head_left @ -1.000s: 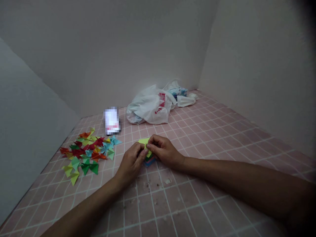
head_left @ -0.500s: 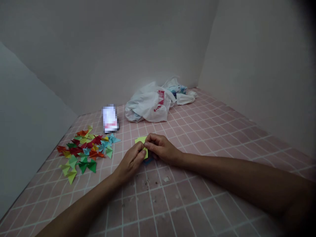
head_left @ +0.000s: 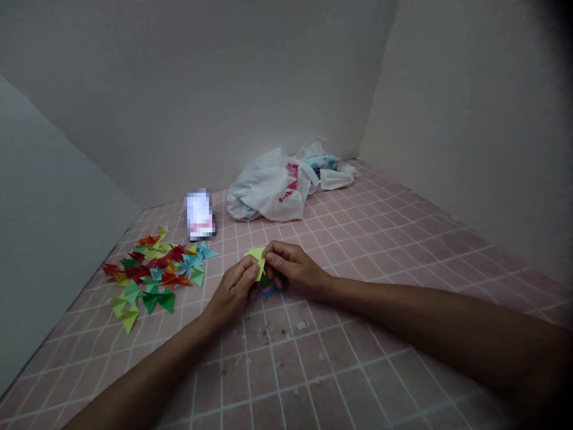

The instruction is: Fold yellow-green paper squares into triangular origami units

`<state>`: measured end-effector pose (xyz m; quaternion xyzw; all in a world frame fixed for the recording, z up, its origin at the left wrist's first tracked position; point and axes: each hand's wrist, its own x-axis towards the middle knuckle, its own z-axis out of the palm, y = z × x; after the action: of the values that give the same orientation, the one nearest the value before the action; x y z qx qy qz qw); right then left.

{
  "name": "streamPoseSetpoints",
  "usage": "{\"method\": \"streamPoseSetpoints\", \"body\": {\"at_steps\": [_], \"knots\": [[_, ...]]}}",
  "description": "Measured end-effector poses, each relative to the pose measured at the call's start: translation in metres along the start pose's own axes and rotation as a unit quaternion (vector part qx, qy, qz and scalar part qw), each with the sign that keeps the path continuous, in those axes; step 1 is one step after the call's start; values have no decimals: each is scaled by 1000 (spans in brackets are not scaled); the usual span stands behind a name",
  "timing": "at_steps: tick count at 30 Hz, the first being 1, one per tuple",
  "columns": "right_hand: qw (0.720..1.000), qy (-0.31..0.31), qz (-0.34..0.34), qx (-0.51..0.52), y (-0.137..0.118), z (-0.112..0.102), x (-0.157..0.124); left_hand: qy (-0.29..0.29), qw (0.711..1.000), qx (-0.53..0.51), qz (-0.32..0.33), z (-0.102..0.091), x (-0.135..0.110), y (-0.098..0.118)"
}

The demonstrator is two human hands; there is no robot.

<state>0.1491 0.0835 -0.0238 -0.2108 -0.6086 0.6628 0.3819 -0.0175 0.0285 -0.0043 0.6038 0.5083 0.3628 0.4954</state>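
Between my two hands is a small piece of yellow-green folding paper [head_left: 255, 254], bent along a crease with a pointed flap. My left hand [head_left: 237, 280] pinches its near left side between thumb and fingers. On the right edge, the fingertips of my right hand [head_left: 293, 266] are closed on the same paper. Just beneath the hands lies a small stack of coloured paper [head_left: 267, 290], with green and blue showing; my fingers cover part of it. To the left a heap of folded paper butterflies [head_left: 152, 266] spreads out in red, orange, yellow, green and light blue.
A phone with a lit, blurred screen [head_left: 200, 215] stands behind the butterflies. White plastic bags [head_left: 273, 185] and a blue patterned packet [head_left: 322, 162] lie by the back wall. Paper-like scraps [head_left: 301, 324] dot the pink tiled surface [head_left: 380, 358]. Walls rise at left, back and right.
The yellow-green paper has been bent, its near part now a narrow pointed flap. My hands have shifted slightly apart, and more of the coloured stack beneath shows.
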Motion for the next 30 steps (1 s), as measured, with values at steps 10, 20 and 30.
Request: {"method": "streamPoseSetpoints", "body": {"at_steps": [10,20,30], "knots": [[999,10,17,-32,0,2,-3,4,995,95,40,0,0,1],[998,21,26,-45,-4,2,-2,7,995,91,47,-1,2,0],[991,85,-3,-105,-4,2,-2,85,990,101,40,-1,2,-3]]}}
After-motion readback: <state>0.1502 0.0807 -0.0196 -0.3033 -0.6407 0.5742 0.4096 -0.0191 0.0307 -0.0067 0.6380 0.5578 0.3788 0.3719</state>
